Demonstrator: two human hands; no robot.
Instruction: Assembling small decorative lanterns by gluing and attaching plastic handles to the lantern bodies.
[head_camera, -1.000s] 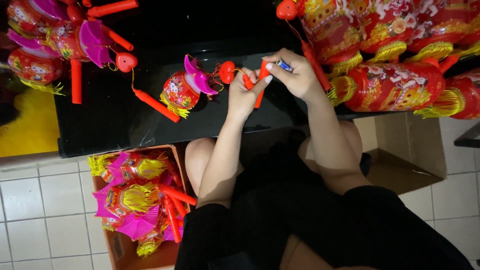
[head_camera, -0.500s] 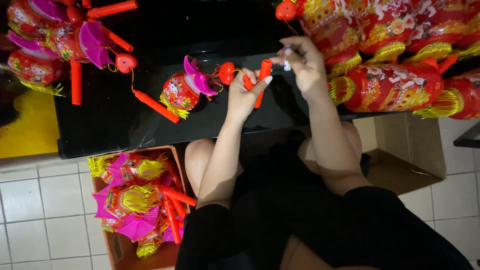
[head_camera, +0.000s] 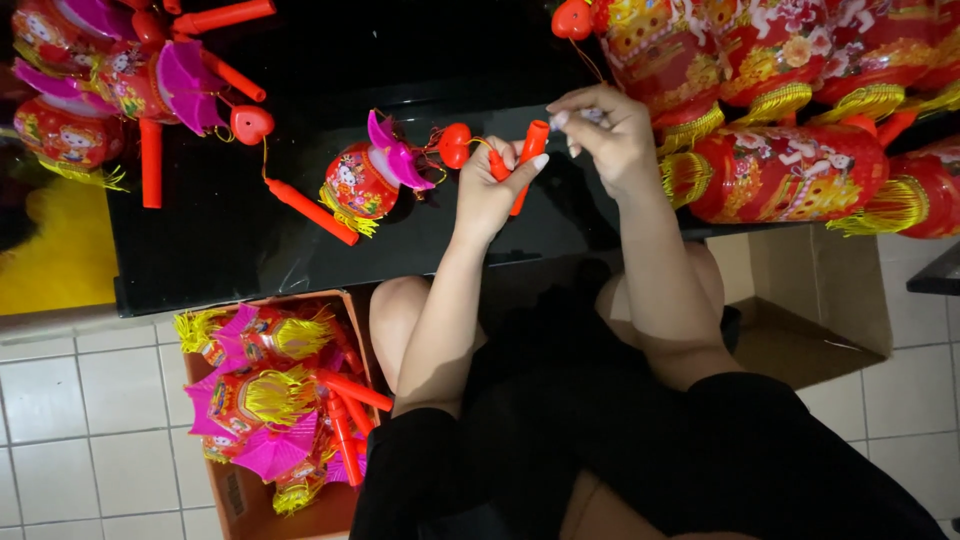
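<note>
My left hand (head_camera: 495, 190) grips an orange-red plastic handle stick (head_camera: 527, 160) held over the black table (head_camera: 230, 240). A thin cord runs from the stick past a red heart-shaped piece (head_camera: 455, 145) to a small red lantern with a pink fan-shaped top (head_camera: 368, 178) lying on the table. My right hand (head_camera: 610, 130) hovers just right of the stick's upper end, fingertips pinched on something small that I cannot make out.
Finished red lanterns with gold tassels (head_camera: 780, 170) crowd the table's right side. More lanterns with orange sticks (head_camera: 120, 80) lie at the upper left. A cardboard box (head_camera: 270, 420) of lanterns stands on the tiled floor by my left knee. An open box (head_camera: 800, 330) sits at right.
My right hand has lifted away from the stick's end and moved slightly right, fingers pinched. My left hand has kept the stick in nearly the same spot.
</note>
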